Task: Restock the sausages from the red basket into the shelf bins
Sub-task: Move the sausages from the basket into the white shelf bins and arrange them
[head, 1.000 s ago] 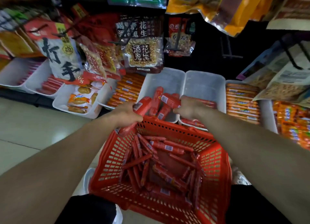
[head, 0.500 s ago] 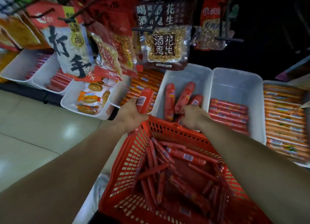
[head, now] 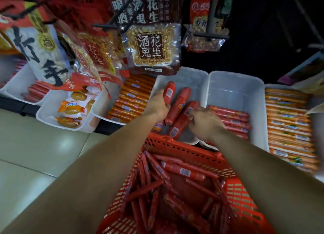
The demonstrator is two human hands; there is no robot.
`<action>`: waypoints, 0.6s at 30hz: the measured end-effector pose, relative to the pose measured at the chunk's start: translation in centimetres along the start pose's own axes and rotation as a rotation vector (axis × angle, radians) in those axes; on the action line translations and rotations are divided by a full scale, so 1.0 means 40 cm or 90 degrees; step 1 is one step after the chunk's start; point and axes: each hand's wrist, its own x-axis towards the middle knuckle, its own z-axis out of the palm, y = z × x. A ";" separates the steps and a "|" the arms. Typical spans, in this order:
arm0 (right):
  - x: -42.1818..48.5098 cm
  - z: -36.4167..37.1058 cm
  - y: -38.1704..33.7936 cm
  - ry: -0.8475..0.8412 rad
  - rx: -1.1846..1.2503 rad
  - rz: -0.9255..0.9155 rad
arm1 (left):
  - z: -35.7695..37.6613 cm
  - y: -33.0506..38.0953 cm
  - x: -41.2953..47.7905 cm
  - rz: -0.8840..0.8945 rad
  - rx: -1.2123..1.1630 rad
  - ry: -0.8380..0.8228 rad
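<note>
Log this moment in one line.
phase: placing | left hand: grips left sausage at white bin | right hand: pinches right sausage in same bin | red basket: holds thin sausages

red basket [head: 184,147] near side cut off by bottom edge | orange packs [head: 289,128] at right blurred

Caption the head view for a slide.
Left hand holds one sausage in the white bin, right hand grips a second sausage, red basket below.
</note>
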 end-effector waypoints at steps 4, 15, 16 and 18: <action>0.000 -0.003 -0.009 -0.012 -0.016 0.006 | 0.027 -0.044 -0.029 0.019 0.085 -0.083; 0.062 -0.012 0.002 -0.077 -0.215 -0.067 | 0.002 -0.079 -0.065 0.177 0.250 -0.096; 0.079 -0.014 0.006 -0.077 -0.241 -0.073 | 0.000 -0.080 -0.064 0.218 0.268 -0.102; 0.113 -0.008 0.012 -0.081 -0.273 -0.083 | -0.006 -0.085 -0.058 0.267 0.304 -0.116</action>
